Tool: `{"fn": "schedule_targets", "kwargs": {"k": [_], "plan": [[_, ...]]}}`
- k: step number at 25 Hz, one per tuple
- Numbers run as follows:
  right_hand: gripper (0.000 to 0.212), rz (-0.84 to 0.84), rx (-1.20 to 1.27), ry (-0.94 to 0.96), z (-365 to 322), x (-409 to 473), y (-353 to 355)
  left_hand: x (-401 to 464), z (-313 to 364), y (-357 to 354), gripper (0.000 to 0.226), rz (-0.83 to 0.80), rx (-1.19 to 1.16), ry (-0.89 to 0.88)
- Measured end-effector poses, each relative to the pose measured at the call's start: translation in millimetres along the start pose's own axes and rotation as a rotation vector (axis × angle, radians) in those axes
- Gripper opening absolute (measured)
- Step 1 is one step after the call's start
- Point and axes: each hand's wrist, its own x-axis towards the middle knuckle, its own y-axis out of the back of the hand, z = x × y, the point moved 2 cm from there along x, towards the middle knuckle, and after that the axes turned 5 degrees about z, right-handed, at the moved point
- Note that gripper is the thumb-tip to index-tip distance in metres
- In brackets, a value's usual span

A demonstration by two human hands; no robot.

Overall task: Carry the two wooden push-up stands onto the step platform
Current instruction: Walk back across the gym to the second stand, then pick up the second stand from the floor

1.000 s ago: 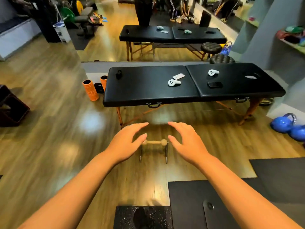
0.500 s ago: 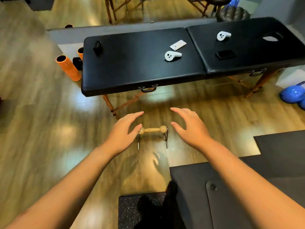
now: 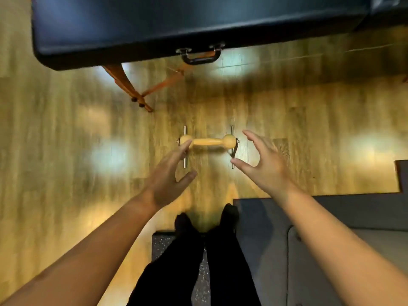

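One wooden push-up stand (image 3: 209,142) rests on the wood floor, a pale round handle between two metal feet. My left hand (image 3: 170,173) is open, its fingertips at the stand's left knob. My right hand (image 3: 265,164) is open just right of the right foot, thumb and fingers spread, holding nothing. A second stand is not in view. A grey step platform (image 3: 320,250) lies at the lower right, partly behind my right forearm.
A black massage table (image 3: 132,29) with a carry handle (image 3: 199,56) and orange wooden legs (image 3: 130,89) stands just beyond the stand. My dark-trousered legs (image 3: 198,261) stand on a speckled black mat (image 3: 161,244). Dark matting (image 3: 401,173) borders the right edge.
My head has tipped down and moved closer, so the table top has slid out of view. Both hands have dropped nearer the stand, the left reaching its left end.
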Motion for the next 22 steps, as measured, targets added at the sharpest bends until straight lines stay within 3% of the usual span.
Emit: {"fn": "schedule_targets", "kwargs": {"k": [7,11,16,19,22], "plan": [[0.107,-0.011,0.089,-0.157,164.0,65.4,-129.0,88.7,-165.5,-113.8,0.112,0.195,-0.079,0.141],[0.119,0.042,0.114,-0.329,251.9,88.0,-196.0,115.6,-265.8,-165.0,0.131,0.331,-0.149,0.366],[0.129,0.004,0.200,-0.553,333.9,111.2,-254.8,126.7,-370.5,-216.7,0.145,0.309,-0.199,0.608],[0.126,-0.040,0.232,-0.533,362.2,138.8,-283.5,150.6,-408.3,-242.6,0.134,0.205,-0.180,0.663],[0.101,-0.054,0.207,-0.507,375.6,160.0,-301.6,179.0,-424.2,-266.6,0.095,0.198,-0.172,0.674]]}}
